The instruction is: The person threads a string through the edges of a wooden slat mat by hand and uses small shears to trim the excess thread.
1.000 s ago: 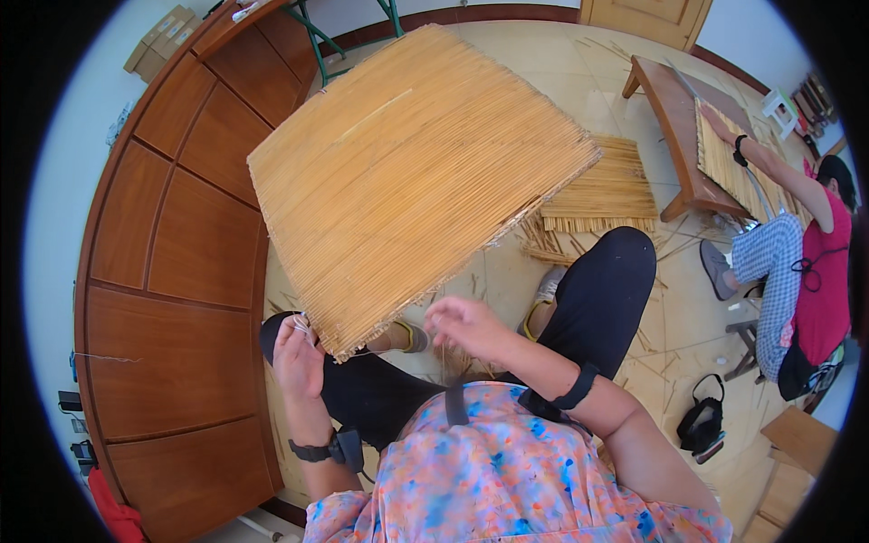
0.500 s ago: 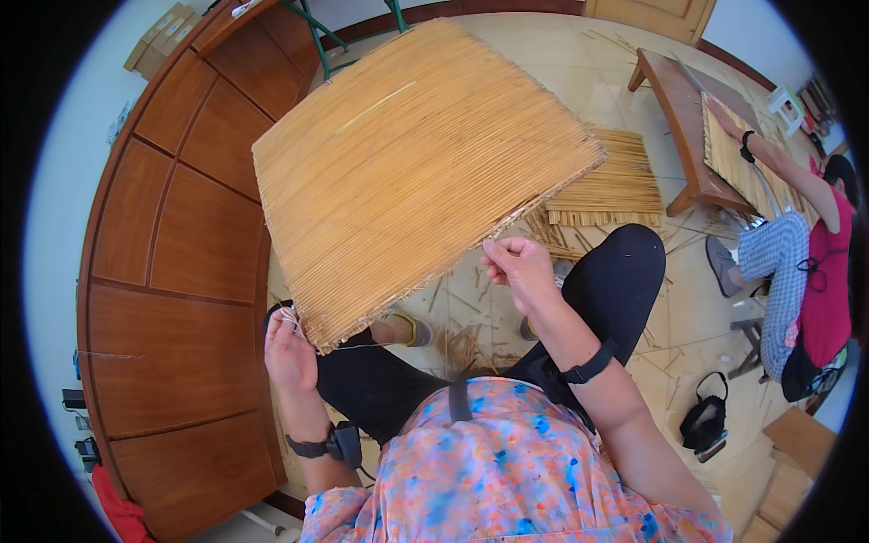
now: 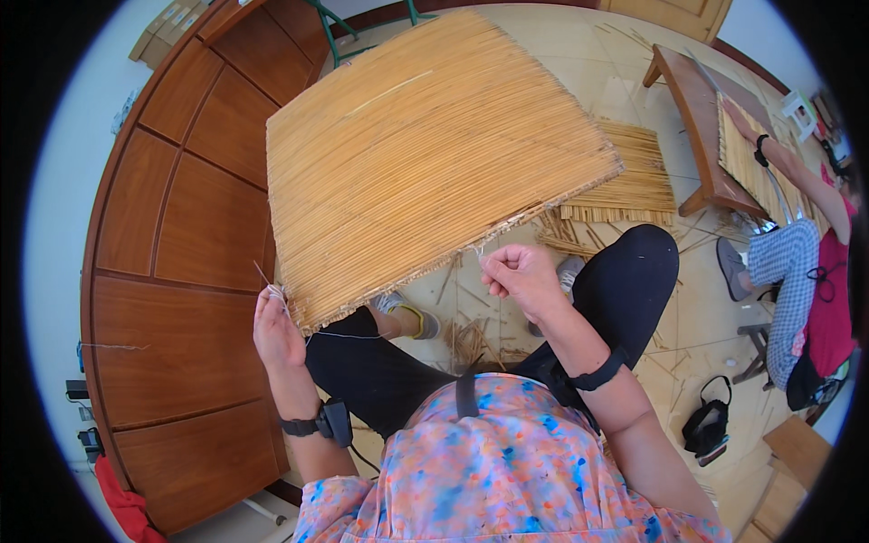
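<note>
A large straw-coloured mat (image 3: 425, 172) of thin, tightly laid stalks is tilted up in front of me above my knees. Beside its near left corner, my left hand (image 3: 279, 333) is closed on a small bundle of white string (image 3: 277, 293). A thin pointed stick or needle pokes up past those fingertips. My right hand (image 3: 522, 282) pinches white string at the mat's near edge, thumb against forefinger. One loose strand hangs slack from the left corner toward my lap. Whether the left fingers also grip the mat is hidden.
A second stalk mat (image 3: 629, 172) lies on the tiled floor, with cut stalk scraps (image 3: 475, 342) around my feet. On the right, a co-worker's hand (image 3: 740, 118) rests on another mat at a low wooden table (image 3: 674, 100). Wooden cabinets (image 3: 181, 362) line the left.
My right hand has drawn slightly back from the mat's edge, and string now shows between them. The left hand sits a little higher, with the thin stick now visible. The whole view has shifted slightly.
</note>
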`<action>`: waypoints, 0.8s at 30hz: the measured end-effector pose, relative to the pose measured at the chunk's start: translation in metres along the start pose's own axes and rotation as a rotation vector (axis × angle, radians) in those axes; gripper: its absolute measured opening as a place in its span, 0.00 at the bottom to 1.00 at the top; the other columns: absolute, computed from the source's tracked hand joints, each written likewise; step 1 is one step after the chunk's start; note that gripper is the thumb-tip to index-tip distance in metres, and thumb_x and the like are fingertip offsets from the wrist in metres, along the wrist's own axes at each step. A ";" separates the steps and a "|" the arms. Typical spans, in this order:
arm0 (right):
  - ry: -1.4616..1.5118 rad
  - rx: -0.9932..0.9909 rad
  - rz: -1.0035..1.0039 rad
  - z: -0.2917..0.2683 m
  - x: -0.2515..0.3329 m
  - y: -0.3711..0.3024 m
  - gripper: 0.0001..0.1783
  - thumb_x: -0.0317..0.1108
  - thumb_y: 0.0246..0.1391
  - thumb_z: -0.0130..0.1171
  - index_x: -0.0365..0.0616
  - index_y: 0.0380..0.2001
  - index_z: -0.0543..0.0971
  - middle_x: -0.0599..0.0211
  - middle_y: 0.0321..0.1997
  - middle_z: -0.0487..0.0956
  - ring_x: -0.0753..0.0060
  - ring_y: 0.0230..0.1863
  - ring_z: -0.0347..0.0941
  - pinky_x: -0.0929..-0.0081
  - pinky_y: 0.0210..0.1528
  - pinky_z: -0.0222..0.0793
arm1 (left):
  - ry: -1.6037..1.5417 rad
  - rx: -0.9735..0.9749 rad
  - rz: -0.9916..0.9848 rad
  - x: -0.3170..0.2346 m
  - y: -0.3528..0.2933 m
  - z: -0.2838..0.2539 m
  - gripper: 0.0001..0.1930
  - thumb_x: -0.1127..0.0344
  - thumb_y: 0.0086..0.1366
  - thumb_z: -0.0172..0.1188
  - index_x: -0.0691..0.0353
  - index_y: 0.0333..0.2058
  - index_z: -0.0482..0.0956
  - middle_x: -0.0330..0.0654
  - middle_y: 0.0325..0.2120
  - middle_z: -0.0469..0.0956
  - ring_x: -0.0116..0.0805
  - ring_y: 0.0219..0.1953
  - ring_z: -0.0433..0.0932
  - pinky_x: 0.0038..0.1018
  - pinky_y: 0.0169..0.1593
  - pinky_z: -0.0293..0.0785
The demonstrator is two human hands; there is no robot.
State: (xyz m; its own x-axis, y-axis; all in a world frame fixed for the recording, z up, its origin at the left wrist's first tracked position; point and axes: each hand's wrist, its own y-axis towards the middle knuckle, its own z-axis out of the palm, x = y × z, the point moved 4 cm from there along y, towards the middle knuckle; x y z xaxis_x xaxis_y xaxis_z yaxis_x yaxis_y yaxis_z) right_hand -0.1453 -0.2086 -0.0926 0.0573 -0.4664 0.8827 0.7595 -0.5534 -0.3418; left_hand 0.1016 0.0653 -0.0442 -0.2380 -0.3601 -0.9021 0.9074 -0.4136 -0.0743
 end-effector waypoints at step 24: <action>-0.076 0.062 -0.003 0.008 -0.002 0.008 0.08 0.33 0.52 0.56 0.38 0.28 0.77 0.69 0.25 0.76 0.84 0.22 0.70 0.86 0.22 0.64 | -0.022 -0.003 0.021 0.000 0.000 -0.010 0.07 0.76 0.62 0.45 0.67 0.39 0.69 0.42 0.34 0.74 0.28 0.38 0.71 0.21 0.46 0.66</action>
State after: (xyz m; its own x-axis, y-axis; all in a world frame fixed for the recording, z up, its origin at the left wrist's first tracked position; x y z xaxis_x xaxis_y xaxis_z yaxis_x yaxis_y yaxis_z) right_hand -0.1336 -0.2068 -0.0944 0.1024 -0.4098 0.9064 0.7981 -0.5101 -0.3208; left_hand 0.1051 0.0729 -0.0487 -0.2265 -0.3870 -0.8938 0.9134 -0.4031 -0.0569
